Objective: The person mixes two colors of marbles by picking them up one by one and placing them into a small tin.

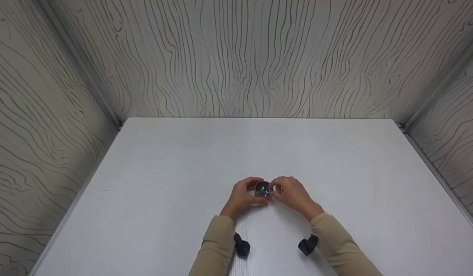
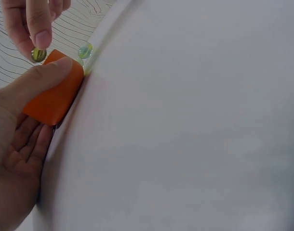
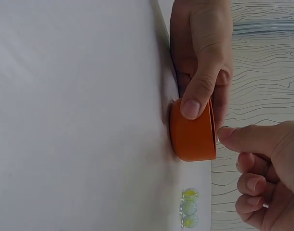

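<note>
A small round orange cup (image 3: 193, 134) with a dark inside stands on the white table. My left hand (image 1: 242, 195) grips it around its side, thumb lying against the near wall. Shiny glass marbles (image 1: 263, 191) show inside the cup in the head view. At the cup's rim, my right hand (image 1: 293, 191) pinches a yellowish glass marble (image 2: 38, 55) between thumb and fingers; in the right wrist view that marble is mostly hidden by the thumb. Three clear marbles with yellow or pale swirls (image 3: 189, 208) lie in a row on the table beside the cup.
The white table (image 1: 175, 161) meets a wood-grain patterned wall (image 1: 236, 57) at the back, with similar panels at both sides. Dark wrist cameras (image 1: 242, 246) hang from both sleeves, low over the tabletop. A tiny dark speck (image 1: 105, 190) lies on the left.
</note>
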Tool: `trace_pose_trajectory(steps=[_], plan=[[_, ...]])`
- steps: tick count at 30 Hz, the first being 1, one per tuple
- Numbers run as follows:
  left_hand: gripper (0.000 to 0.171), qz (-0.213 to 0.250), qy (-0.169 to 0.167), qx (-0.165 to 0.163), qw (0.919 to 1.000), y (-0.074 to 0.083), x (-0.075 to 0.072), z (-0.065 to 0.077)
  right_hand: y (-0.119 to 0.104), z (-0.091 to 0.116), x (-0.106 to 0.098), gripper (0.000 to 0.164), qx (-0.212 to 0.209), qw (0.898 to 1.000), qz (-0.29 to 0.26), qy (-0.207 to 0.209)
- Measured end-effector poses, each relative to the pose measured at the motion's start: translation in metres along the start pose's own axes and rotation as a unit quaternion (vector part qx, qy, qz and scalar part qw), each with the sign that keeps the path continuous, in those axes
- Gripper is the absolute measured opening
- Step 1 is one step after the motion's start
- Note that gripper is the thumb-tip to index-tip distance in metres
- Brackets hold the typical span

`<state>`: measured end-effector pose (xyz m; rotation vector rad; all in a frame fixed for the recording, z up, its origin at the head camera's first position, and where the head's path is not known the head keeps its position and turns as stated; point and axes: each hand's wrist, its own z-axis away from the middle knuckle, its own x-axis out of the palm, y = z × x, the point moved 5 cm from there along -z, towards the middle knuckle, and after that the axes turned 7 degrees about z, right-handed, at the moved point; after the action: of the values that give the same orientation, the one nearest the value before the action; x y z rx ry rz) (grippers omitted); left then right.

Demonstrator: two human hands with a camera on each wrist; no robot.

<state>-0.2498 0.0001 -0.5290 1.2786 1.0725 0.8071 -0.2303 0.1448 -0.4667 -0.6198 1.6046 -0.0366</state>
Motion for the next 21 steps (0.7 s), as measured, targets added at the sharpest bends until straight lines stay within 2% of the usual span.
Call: trace_pose_trajectory(steps=[5, 12, 21], plan=[[0.061, -0.004, 0.001, 0.004, 1.0000, 0.0006, -0.0001, 0.0000, -0.0025, 0.0008, 0.0012, 0.009, 0.004, 1.000, -0.005, -0.003], [0.063, 0.005, 0.001, -0.007, 1.0000, 0.0009, -0.0003, 0.0001, -0.0055, -0.0001, 0.0043, 0.009, 0.004, 1.000, -0.010, -0.012], [0.062, 0.003, 0.000, 0.002, 1.0000, 0.0011, -0.0003, 0.0005, -0.0068, -0.0007, 0.0068, 0.011, 0.006, 1.000, -0.002, -0.011]])
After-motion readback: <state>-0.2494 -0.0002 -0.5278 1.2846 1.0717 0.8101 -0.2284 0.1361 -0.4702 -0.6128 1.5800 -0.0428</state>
